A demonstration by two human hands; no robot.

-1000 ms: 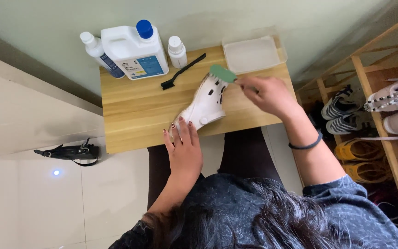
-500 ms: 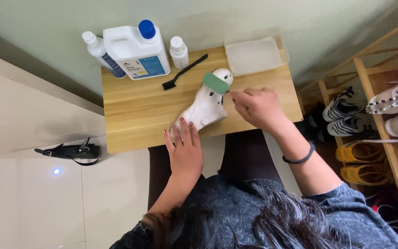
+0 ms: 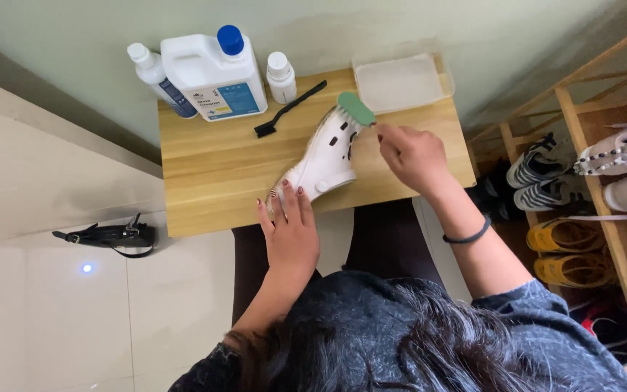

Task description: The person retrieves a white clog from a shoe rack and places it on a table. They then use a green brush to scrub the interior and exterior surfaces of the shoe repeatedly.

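Note:
A white clog shoe (image 3: 326,157) lies slantwise on the small wooden table (image 3: 212,170). My left hand (image 3: 289,226) presses flat on its heel end at the table's near edge. My right hand (image 3: 411,154) grips a green-backed scrubbing brush (image 3: 355,109), whose bristles rest on the toe end of the clog.
At the back of the table stand a large white jug with a blue cap (image 3: 215,69), a spray bottle (image 3: 152,76), a small white bottle (image 3: 281,76), a black thin brush (image 3: 289,109) and a clear tray (image 3: 400,81). A wooden shoe rack (image 3: 596,181) stands on the right. A black strap (image 3: 107,236) lies on the floor.
My right hand has drawn the brush back and forth along the toe end of the clog. My left hand stays on the heel.

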